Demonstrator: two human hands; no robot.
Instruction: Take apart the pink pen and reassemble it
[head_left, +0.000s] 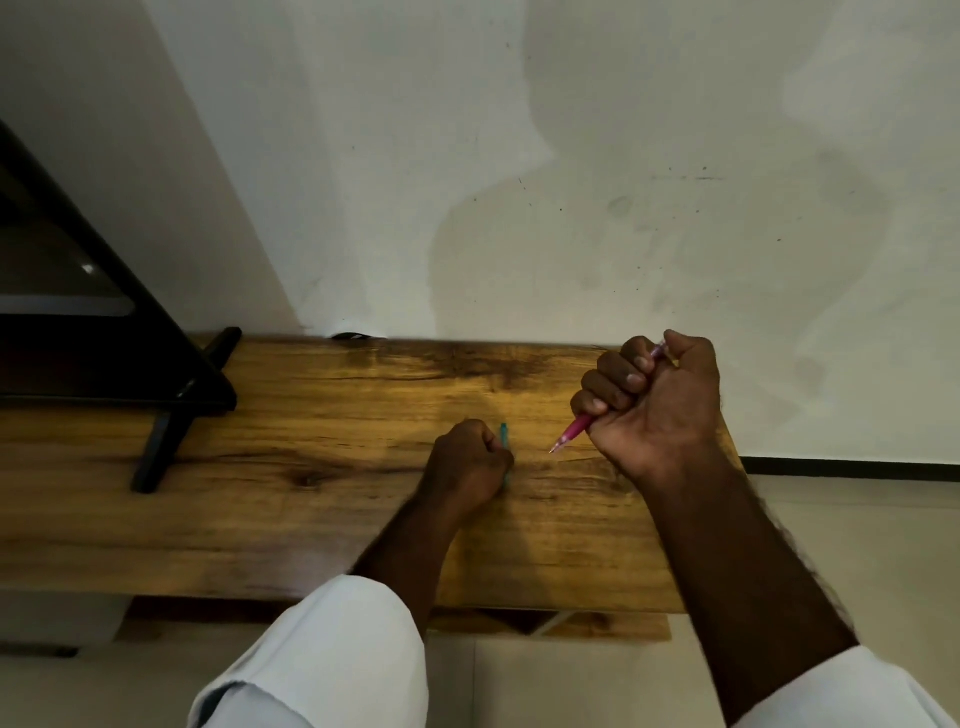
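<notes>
Above wooden table, right grip clutching pink pen, left grip around teal pen

The pink pen slants through the fisted right hand, clear tip pointing down-left over the table.

Pink pen mid-barrel hidden in right hand; teal pen mostly behind left hand, blurred.
</notes>
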